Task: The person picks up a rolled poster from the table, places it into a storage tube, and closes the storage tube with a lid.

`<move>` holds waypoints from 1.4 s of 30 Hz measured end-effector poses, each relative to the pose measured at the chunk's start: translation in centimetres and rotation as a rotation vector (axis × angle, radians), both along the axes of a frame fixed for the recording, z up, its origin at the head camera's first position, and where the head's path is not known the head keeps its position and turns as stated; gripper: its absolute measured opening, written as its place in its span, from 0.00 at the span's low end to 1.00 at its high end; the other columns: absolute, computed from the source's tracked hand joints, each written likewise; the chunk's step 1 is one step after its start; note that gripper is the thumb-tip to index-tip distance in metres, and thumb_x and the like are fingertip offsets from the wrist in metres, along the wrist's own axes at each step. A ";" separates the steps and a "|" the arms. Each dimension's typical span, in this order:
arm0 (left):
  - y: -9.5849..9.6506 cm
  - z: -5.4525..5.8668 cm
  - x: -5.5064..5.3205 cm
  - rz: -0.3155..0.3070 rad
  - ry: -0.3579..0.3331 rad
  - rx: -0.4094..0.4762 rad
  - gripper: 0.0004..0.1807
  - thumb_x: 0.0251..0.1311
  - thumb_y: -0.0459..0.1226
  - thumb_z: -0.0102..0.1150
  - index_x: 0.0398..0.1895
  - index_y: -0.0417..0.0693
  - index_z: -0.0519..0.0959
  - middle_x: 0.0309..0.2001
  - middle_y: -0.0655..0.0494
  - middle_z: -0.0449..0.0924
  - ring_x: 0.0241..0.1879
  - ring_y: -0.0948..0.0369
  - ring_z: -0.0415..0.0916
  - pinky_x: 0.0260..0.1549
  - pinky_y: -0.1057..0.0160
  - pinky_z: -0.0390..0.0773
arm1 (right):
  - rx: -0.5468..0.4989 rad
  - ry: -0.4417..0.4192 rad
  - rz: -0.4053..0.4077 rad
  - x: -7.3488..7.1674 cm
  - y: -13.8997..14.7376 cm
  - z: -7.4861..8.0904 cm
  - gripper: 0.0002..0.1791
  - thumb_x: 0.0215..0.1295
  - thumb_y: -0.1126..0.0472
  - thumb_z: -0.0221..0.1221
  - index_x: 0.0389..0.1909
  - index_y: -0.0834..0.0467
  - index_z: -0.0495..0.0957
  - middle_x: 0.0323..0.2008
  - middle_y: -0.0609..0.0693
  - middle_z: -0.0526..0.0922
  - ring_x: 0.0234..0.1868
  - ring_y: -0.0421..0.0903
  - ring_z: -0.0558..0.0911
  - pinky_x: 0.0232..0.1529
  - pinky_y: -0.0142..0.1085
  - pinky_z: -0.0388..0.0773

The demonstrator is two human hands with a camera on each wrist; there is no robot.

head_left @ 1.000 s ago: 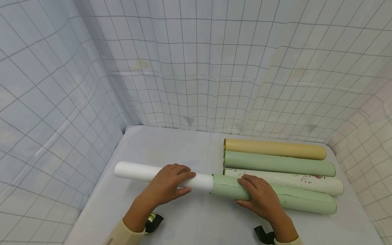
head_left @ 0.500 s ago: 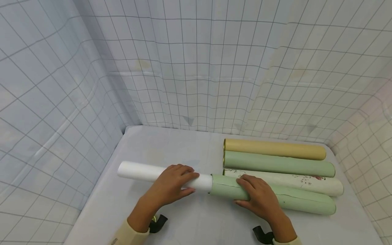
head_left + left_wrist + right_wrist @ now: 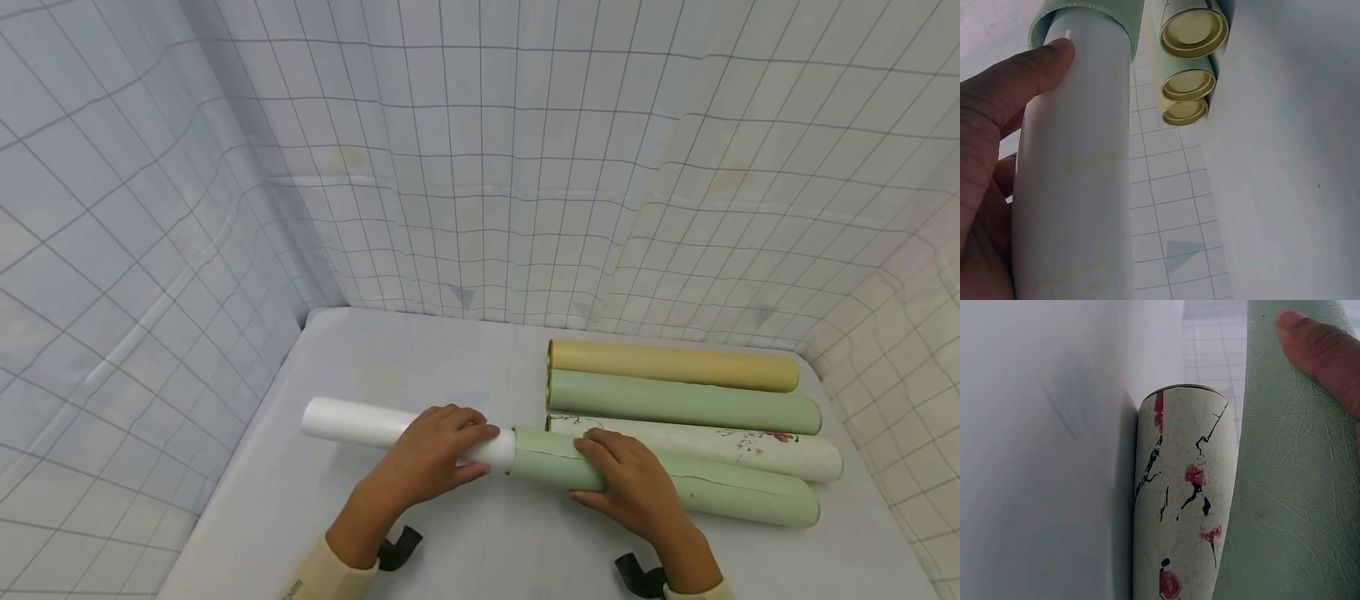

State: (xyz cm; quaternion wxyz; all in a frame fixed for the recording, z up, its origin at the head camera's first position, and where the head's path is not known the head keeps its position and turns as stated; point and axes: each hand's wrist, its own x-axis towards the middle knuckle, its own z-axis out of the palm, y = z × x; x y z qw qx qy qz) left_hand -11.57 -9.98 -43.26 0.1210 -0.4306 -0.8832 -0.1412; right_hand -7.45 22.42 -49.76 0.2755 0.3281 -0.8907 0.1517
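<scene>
My left hand (image 3: 431, 458) grips a smooth white roll (image 3: 348, 422), thumb on the near side and fingers over the top. The roll's right end sits inside the open end of a pale green cardboard tube (image 3: 742, 493). In the left wrist view the green tube's rim (image 3: 1130, 39) surrounds the white roll (image 3: 1079, 175), which bears faint yellow marks. My right hand (image 3: 630, 479) holds the green tube around its left half. Textured green covering on the tube (image 3: 1297, 487) shows beside my thumb in the right wrist view. How deep the roll reaches is hidden.
Behind the held tube lie a floral cream tube (image 3: 765, 446), a second green tube (image 3: 682, 400) and a tan tube (image 3: 675, 365), side by side. Gold metal caps (image 3: 1188, 84) close their left ends. Grid-patterned cloth walls (image 3: 480, 167) enclose the white table (image 3: 420, 350).
My left hand and the white roll have moved right, so less of the roll shows outside the tube. The held green tube and my right hand have shifted slightly left.
</scene>
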 end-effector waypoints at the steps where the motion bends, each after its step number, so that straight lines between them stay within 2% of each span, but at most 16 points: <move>1: 0.1 0.0 0.0 0.003 -0.005 -0.001 0.26 0.51 0.50 0.75 0.54 0.55 0.82 0.48 0.58 0.81 0.47 0.57 0.78 0.47 0.54 0.78 | 0.004 -0.001 -0.002 0.0 0.0 0.0 0.45 0.29 0.44 0.82 0.54 0.56 0.79 0.51 0.53 0.80 0.48 0.52 0.82 0.45 0.48 0.81; 9: 0.9 0.0 0.3 0.014 -0.019 -0.026 0.25 0.53 0.50 0.74 0.54 0.55 0.82 0.48 0.58 0.81 0.48 0.58 0.78 0.48 0.54 0.78 | 0.004 -0.002 -0.006 0.1 -0.2 0.0 0.45 0.28 0.44 0.82 0.53 0.56 0.79 0.51 0.53 0.81 0.48 0.53 0.82 0.44 0.49 0.81; 15: 1.6 0.4 0.5 0.003 -0.024 -0.038 0.24 0.54 0.50 0.73 0.54 0.56 0.82 0.48 0.59 0.81 0.48 0.59 0.78 0.48 0.55 0.78 | 0.004 -0.001 -0.001 0.1 -0.1 0.0 0.44 0.31 0.43 0.81 0.53 0.56 0.79 0.51 0.52 0.81 0.47 0.52 0.82 0.44 0.48 0.81; 23: 2.1 0.1 0.5 0.012 -0.013 -0.058 0.25 0.54 0.51 0.73 0.55 0.57 0.82 0.49 0.60 0.80 0.49 0.59 0.78 0.49 0.55 0.78 | -0.005 -0.002 0.005 0.1 -0.2 0.0 0.44 0.32 0.43 0.81 0.54 0.56 0.79 0.51 0.53 0.80 0.48 0.53 0.82 0.45 0.48 0.81; 32: 1.8 0.4 0.8 0.003 -0.032 -0.038 0.25 0.54 0.50 0.74 0.54 0.55 0.82 0.50 0.59 0.80 0.51 0.58 0.77 0.51 0.55 0.77 | -0.001 0.001 0.001 0.1 -0.2 0.0 0.44 0.32 0.43 0.81 0.54 0.56 0.78 0.51 0.53 0.81 0.48 0.53 0.82 0.45 0.49 0.81; 42: 0.1 1.1 1.1 0.013 0.035 -0.037 0.25 0.50 0.49 0.76 0.52 0.54 0.82 0.50 0.57 0.80 0.52 0.57 0.77 0.50 0.54 0.78 | 0.005 -0.001 -0.006 0.1 -0.2 0.0 0.45 0.30 0.43 0.81 0.54 0.56 0.78 0.51 0.52 0.81 0.48 0.52 0.82 0.45 0.48 0.81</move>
